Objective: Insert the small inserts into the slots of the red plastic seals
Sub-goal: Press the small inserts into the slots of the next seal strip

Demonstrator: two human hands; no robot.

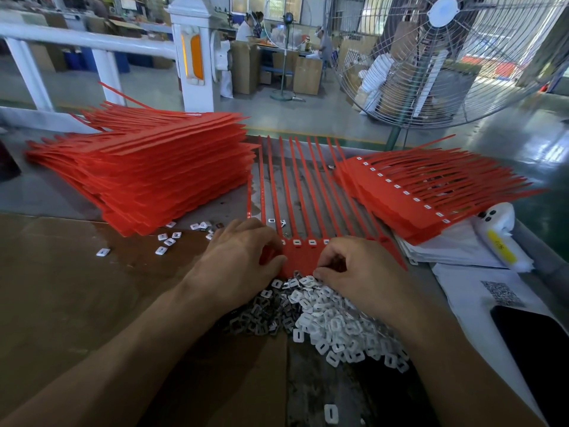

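Observation:
A red strip of joined plastic seals (303,257) lies flat in front of me, its long tails pointing away. Three white inserts sit in its slots between my hands. My left hand (243,257) presses on the strip's left end, fingers curled over it. My right hand (354,269) rests on the right end, its fingertips pinched at the strip's near edge where the pile of small white and grey inserts (326,318) begins. Whether those fingertips hold an insert is hidden.
A tall stack of red seal strips (147,167) stands at the left, another stack with inserts fitted (431,192) at the right. Loose inserts (169,238) lie scattered by the left stack. A white bottle (502,241), papers and a dark phone (535,349) lie right. A big fan (446,57) stands beyond.

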